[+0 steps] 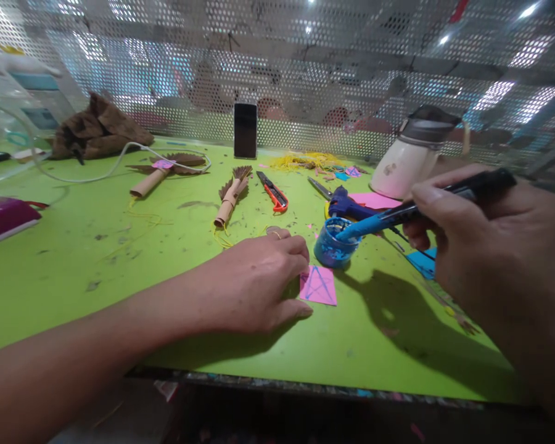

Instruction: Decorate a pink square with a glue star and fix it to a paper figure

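My right hand (490, 246) is closed around a black-handled brush (444, 200). Its blue tip dips into a small blue paint pot (333, 245). My left hand (254, 280) rests on the green table (97, 271), fingers pressing the left edge of a small pink paper square (319, 285) marked with blue lines. The pot stands just behind that square.
Two rolled paper figures with brown leaves (231, 197) (160, 172) lie at the centre left. An orange box cutter (274, 192), scissors (321, 188), a blue glue gun (349, 206), yellow threads (300, 160), a phone (245, 130), a white jug (409, 157) and a perforated metal screen (305, 74) stand behind.
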Tool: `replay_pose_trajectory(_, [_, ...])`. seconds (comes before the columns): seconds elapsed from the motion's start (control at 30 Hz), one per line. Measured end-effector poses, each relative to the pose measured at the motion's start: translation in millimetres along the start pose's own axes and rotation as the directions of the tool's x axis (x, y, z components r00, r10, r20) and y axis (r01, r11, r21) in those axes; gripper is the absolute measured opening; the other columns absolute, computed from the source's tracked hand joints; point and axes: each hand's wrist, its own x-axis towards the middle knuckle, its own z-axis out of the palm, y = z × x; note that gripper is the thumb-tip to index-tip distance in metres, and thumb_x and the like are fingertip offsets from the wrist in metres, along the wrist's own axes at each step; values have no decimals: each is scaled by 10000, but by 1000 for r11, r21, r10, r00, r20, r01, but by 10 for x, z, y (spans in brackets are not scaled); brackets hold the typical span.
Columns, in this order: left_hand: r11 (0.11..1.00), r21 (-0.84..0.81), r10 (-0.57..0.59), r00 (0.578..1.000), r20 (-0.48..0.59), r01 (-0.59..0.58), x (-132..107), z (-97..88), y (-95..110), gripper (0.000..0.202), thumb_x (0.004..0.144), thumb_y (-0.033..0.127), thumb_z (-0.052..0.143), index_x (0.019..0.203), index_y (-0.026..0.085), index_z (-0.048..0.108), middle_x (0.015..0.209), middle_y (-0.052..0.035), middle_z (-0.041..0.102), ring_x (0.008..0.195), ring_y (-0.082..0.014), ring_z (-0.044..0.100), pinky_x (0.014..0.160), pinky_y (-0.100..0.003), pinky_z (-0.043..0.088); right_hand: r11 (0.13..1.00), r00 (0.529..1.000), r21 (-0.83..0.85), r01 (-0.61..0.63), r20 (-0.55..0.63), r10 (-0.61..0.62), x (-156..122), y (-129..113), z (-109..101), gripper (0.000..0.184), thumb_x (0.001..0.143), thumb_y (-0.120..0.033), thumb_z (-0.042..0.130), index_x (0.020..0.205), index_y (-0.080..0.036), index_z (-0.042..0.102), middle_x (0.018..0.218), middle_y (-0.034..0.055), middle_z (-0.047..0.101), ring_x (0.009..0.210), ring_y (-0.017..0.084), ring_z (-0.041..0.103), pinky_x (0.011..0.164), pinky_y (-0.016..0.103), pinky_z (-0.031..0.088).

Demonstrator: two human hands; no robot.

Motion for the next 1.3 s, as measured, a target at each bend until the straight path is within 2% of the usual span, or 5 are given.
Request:
replay_pose_trajectory(0.23, [1000,7,-7,999,43,6,4,-10,11,195,814,370,575,844,185,632,945,-80,600,903,-207,557,799,-326,445,1000,998,-31,4,65,-2,17,75,16,128,769,-219,639,655,-164,620,491,-31,531,425,93,475,410,240,387])
replay_pose_trajectory(0.4, [1000,18,-1,999,55,0,9,-13,8,203,815,373,573,852,182,631,950,-83,601,904,-211,560,797,-331,445,996,986,-91,0,168,16,29,128,35,137,777,-262,634,708,-144,629,496,-19,547,426,102,481,398,238,362])
replay_pose_trajectory(0.63, [1000,7,-3,999,38,3,10,-6,8,204,806,377,583,851,185,635,947,-81,602,898,-215,560,788,-334,441,990,904,-108,86,426,-32,36,137,73,138,790,-275,620,746,-145,626,539,-27,548,450,92,489,437,228,374])
replay_pose_trajectory(0.97, [1000,-5,-2,999,34,3,10,-9,6,215,812,390,577,855,189,639,940,-79,603,896,-214,558,785,-331,437,975,914,-166,151,399,-74,44,142,47,127,793,-262,614,755,-143,637,538,-23,559,465,101,499,456,237,371])
replay_pose_trajectory(1.3, [1000,-6,-2,1000,28,2,10,-9,4,222,810,398,581,858,191,643,940,-79,603,897,-214,561,786,-331,440,972,914,-179,155,398,-73,46,126,47,122,791,-261,617,752,-147,635,548,-24,562,467,101,501,457,233,379])
